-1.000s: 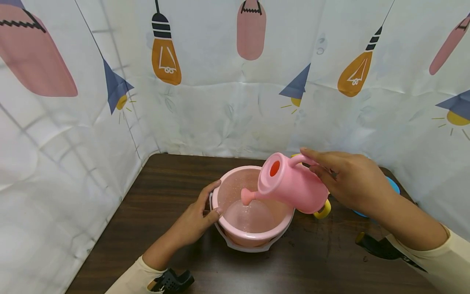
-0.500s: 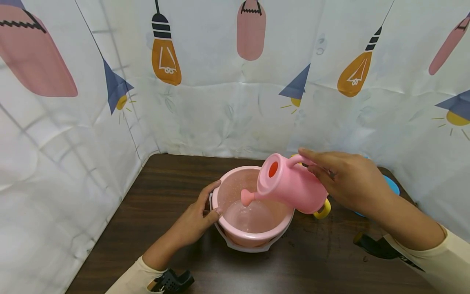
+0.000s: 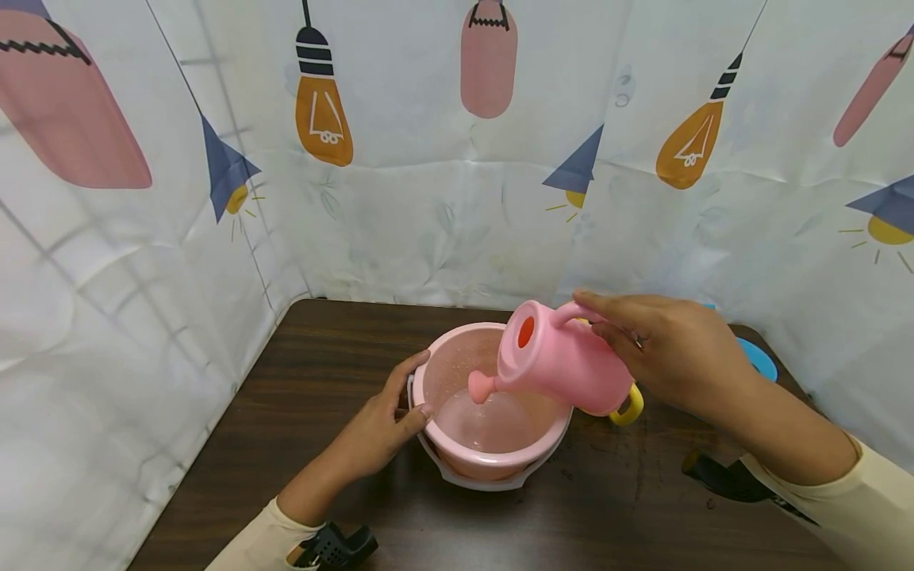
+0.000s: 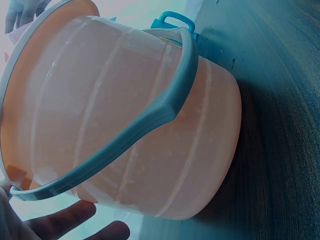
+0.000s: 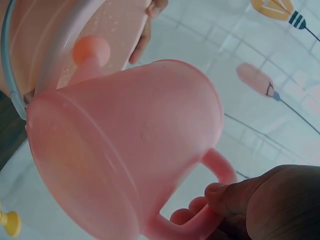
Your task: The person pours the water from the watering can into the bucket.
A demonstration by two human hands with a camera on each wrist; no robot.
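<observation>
A pink bucket stands on the table, and some water lies in its bottom. My left hand holds its left rim, the thumb on the near side. In the left wrist view the bucket's bail handle hangs down along its outer wall. My right hand grips a pink watering can by its handle, fingers and thumb curled round it. The can is tilted over the bucket's right side. Its spout's rose points down into the bucket, whose inner wall carries droplets.
Partly hidden behind the can is a yellow handle-like loop. Farther right, a blue round thing shows past the right forearm. The dark wood table has wet marks right of the bucket. A printed curtain encloses its back and sides.
The watering can and my right hand have shifted slightly left. Falling drops and ripples seen earlier in the bucket have faded. My left hand and the bucket stay put.
</observation>
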